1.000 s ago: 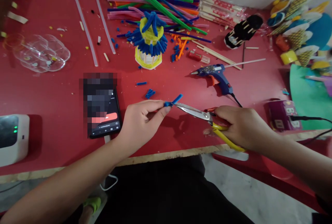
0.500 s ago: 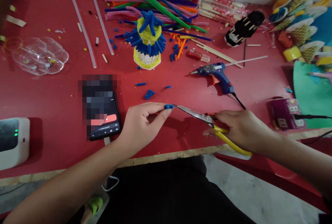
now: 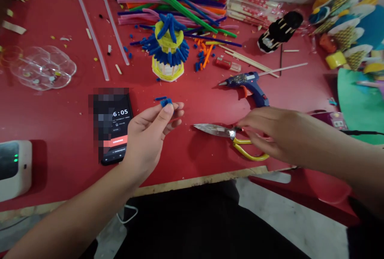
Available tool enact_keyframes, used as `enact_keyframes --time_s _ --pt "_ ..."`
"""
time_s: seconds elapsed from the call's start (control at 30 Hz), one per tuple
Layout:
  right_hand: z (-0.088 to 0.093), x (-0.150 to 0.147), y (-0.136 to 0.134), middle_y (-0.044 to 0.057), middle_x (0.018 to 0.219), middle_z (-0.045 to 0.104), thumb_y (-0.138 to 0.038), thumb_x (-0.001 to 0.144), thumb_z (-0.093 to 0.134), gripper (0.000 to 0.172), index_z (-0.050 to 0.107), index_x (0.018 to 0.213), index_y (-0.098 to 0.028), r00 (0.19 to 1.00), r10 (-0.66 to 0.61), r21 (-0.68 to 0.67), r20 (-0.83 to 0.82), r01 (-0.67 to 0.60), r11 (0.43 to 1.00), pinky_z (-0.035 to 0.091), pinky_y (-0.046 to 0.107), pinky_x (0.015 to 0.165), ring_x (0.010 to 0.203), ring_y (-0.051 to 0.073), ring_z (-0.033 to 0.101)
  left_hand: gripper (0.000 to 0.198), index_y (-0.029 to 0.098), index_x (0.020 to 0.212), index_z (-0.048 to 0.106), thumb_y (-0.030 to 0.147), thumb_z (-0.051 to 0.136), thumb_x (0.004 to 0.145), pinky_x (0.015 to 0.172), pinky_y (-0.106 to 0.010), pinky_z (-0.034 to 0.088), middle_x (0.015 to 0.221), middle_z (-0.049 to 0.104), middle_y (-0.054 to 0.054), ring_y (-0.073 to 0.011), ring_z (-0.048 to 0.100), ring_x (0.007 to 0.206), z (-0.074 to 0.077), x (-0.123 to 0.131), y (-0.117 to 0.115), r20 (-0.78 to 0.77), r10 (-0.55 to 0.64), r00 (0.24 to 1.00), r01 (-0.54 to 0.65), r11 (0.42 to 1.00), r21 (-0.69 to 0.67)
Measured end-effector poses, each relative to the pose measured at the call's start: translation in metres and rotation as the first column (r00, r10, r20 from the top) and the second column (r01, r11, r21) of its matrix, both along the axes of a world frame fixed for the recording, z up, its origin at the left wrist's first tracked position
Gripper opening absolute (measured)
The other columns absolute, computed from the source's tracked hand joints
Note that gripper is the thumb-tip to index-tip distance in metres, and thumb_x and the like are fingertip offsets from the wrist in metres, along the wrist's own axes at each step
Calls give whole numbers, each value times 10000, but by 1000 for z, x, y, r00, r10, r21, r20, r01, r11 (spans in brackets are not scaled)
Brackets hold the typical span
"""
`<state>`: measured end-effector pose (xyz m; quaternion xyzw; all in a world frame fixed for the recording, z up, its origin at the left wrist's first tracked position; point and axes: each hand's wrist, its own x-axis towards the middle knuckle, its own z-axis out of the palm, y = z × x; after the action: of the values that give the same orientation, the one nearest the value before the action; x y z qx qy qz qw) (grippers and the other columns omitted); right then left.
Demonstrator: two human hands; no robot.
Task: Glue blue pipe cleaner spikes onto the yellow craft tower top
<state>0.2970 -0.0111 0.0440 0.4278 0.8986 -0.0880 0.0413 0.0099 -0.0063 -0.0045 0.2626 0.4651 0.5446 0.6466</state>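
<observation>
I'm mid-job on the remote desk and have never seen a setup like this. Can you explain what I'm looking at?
There is no machine here: these are a person's two bare hands, seen from one camera worn on the head, looking forward and down. The left hand pinches short blue fuzzy pieces. The right hand is at the handles of the scissors; whether it grips them, I can't tell.

Beneath is a red table. Beyond the hands stands a blue-and-yellow tower model, with a pile of colorful fuzzy sticks behind it. A glue gun lies to the right, a phone to the left.
</observation>
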Motion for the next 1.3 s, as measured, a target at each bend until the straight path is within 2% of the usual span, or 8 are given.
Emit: enact_keyframes --time_s 0.1,0.27,0.47,0.6,0.8,0.9,1.03,1.3 --pt "0 -41 14 115 1016 787 -269 1033 488 270 714 1143 -171 978 76 95 -194 -59 994 584 373 799 947 257 753 86 262 814 859 270 821 891 749 -159 639 945 862 -4 -101 797 852 1 0 -1 4 -12 1000 12 1000 -1" --pt "-28 -104 42 154 1319 706 -216 908 654 487 567 1381 -136 908 -135 -72 -396 116 991 552 382 901 1100 262 696 69 269 811 856 324 866 852 780 -216 661 930 857 -5 -136 800 863 -2 -1 -6 -38 -29 999 31 998 63" --pt "-54 -129 61 97 1052 666 -193 938 525 107 615 996 -188 903 -187 -180 -387 124 976 444 308 726 899 207 602 78 267 814 851 327 841 863 796 -253 658 948 854 -7 -150 789 882 1 -1 -6 -66 1 998 1 1000 30" --pt "-53 -124 63 69 946 669 -141 932 483 136 606 921 -200 867 -174 -165 -467 108 980 426 303 725 847 188 590 74 260 838 842 322 822 872 783 -241 640 1011 853 -7 -142 786 902 0 -2 -3 -78 56 995 -58 998 -14" --pt "-33 -113 51 0 774 667 -149 855 626 66 622 807 -195 567 -428 -358 -704 237 903 448 265 643 692 127 599 88 263 880 832 350 832 867 805 -244 642 1133 842 -7 -155 789 992 -1 -1 -3 -50 93 994 -94 995 -18" --pt "-23 -113 37 -45 682 621 -259 873 687 97 628 812 -211 334 -644 -639 -689 139 756 421 240 518 553 91 543 77 264 854 839 330 868 829 775 -233 635 1050 848 4 -135 784 909 -2 0 -4 -9 70 998 -70 996 -59" --pt "-20 -121 22 -71 608 574 -429 834 781 274 620 806 -210 185 -787 -805 -589 -50 591 376 220 424 459 68 481 102 275 789 844 340 920 766 761 -230 637 892 826 29 -113 752 805 -4 3 -5 45 -19 999 21 998 -55" --pt "-24 -129 20 -59 583 599 -433 756 840 312 649 698 -193 97 -760 -765 -643 -23 644 413 220 491 524 66 518 101 305 832 860 384 902 787 830 -296 654 913 801 23 -153 745 887 -5 4 -8 9 -68 998 68 998 -15"
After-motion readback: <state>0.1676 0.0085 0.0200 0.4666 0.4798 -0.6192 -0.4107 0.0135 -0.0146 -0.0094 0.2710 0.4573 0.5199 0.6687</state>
